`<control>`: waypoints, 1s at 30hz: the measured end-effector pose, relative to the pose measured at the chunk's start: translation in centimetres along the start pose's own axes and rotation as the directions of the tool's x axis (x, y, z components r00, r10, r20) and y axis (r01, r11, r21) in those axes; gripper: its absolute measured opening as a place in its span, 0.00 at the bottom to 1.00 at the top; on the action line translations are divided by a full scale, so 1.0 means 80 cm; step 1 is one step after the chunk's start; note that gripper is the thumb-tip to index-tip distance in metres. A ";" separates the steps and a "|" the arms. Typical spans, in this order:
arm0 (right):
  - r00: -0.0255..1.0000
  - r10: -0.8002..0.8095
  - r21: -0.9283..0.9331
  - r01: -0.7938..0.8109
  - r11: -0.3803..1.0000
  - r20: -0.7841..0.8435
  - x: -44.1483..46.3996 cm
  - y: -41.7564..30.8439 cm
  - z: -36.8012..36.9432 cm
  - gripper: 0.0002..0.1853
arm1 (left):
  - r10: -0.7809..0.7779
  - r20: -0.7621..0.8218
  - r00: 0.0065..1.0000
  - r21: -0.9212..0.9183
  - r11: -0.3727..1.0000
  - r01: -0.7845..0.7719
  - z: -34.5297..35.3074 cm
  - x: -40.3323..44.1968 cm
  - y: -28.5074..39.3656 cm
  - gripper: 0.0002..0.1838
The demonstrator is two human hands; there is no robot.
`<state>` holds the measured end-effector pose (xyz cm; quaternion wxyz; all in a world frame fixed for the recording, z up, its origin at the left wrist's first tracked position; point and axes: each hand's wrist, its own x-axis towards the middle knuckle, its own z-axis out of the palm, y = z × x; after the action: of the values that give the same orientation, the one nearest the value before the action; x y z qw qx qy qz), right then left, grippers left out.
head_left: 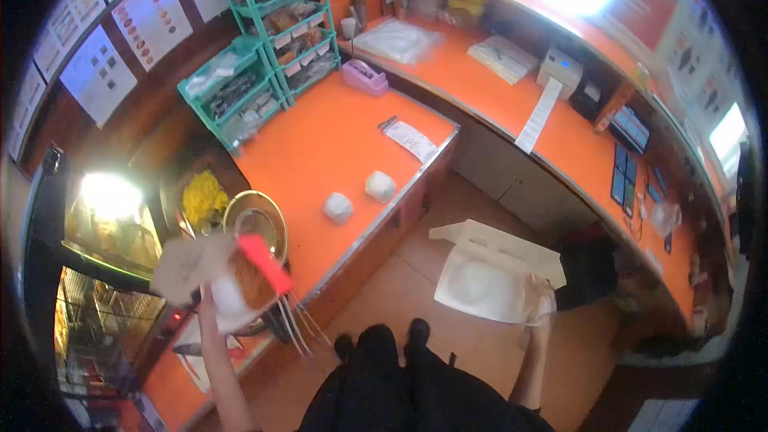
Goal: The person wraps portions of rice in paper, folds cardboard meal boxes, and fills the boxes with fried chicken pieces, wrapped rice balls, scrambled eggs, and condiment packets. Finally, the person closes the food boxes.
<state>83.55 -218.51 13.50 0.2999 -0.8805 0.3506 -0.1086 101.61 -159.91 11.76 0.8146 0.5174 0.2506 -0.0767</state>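
My left hand (208,298) is at the left counter, closed on what looks like a brown, white and red paper bag (256,278) with pale cords hanging from its right side. Motion blur hides the fingertips. Out to the right, my right hand (541,310) grips the near right corner of a white cardboard box (472,284). That box is held above the floor with its lid (500,248) folded open, and only its pale inside shows. Two white wrapped balls, one nearer (338,208) and one farther (380,186), sit on the orange counter (296,160).
A metal bowl (276,220) stands beside a yellow heap (204,198). Teal stacked trays (280,28) hold small packets. A pink tape dispenser (365,78) and a paper slip (411,141) lie on the counter. Across the gap, a receipt printer (560,70) trails paper. A lit glass cabinet (112,224) is at left.
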 end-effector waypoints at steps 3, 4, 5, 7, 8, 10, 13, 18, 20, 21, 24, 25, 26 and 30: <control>0.992 0.039 0.061 -0.046 0.997 0.117 0.054 0.046 0.012 0.23 | -0.009 0.007 1.000 0.114 0.993 0.009 0.135 0.055 -0.014 0.21; 0.995 0.046 0.040 -0.050 0.998 0.088 0.071 0.055 0.026 0.24 | 0.027 0.099 0.995 0.039 0.999 -0.031 0.169 0.081 -0.027 0.20; 0.997 0.051 0.021 -0.053 0.998 0.056 0.086 0.059 0.038 0.24 | 0.015 0.078 0.997 -0.009 1.000 -0.014 0.205 0.113 -0.036 0.20; 0.995 0.040 -0.006 -0.040 0.999 0.090 0.122 0.047 0.054 0.24 | -0.029 0.062 0.998 0.049 0.998 0.026 0.263 0.166 -0.050 0.21; 0.993 -0.022 -0.063 0.029 0.998 0.117 0.140 0.039 0.063 0.24 | -0.031 0.075 0.997 0.009 0.999 0.030 0.273 0.217 -0.070 0.21; 0.984 0.052 -0.169 -0.023 0.985 0.168 0.175 0.010 0.079 0.24 | 0.018 0.075 0.997 -0.018 1.000 -0.017 0.317 0.259 -0.092 0.21; 0.964 0.146 -0.040 -0.140 0.989 0.221 0.226 -0.053 0.084 0.23 | 0.115 -0.004 0.993 0.025 0.993 -0.115 0.357 0.342 -0.097 0.22; 0.962 0.007 -0.131 0.030 0.991 0.274 0.348 -0.107 0.109 0.24 | 0.220 -0.408 0.886 0.268 0.957 -0.115 0.349 0.477 -0.160 0.25; 0.946 -0.055 -0.188 0.120 0.975 0.320 0.399 -0.151 0.132 0.24 | 0.409 -0.222 0.885 0.533 0.811 -0.241 0.328 0.524 -0.179 0.28; 0.944 -0.129 -0.214 0.200 0.956 0.303 0.424 -0.171 0.149 0.24 | 0.331 -0.139 0.933 0.372 0.891 -0.260 0.320 0.542 -0.182 0.27; 0.907 -0.299 -0.232 0.372 0.899 0.295 0.478 -0.238 0.205 0.25 | 0.059 -0.039 0.997 -0.054 0.997 -0.061 0.342 0.537 -0.156 0.27; 0.854 -0.378 -0.157 0.454 0.877 0.356 0.487 -0.266 0.227 0.26 | 0.077 -0.069 0.995 -0.055 0.995 -0.081 0.328 0.548 -0.156 0.27; 0.791 -0.457 -0.078 0.529 0.845 0.406 0.500 -0.291 0.247 0.26 | 0.099 -0.012 0.995 -0.095 0.991 -0.099 0.318 0.559 -0.159 0.29; 0.383 -0.893 0.242 0.867 0.435 0.236 0.562 -0.327 0.432 0.25 | 0.237 -0.317 0.918 0.069 0.972 -0.226 0.277 0.512 -0.184 0.26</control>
<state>144.75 -218.59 0.90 0.2844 -0.9235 -0.2297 -0.1158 138.59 -180.59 -12.52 0.7577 0.5616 0.3165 0.1020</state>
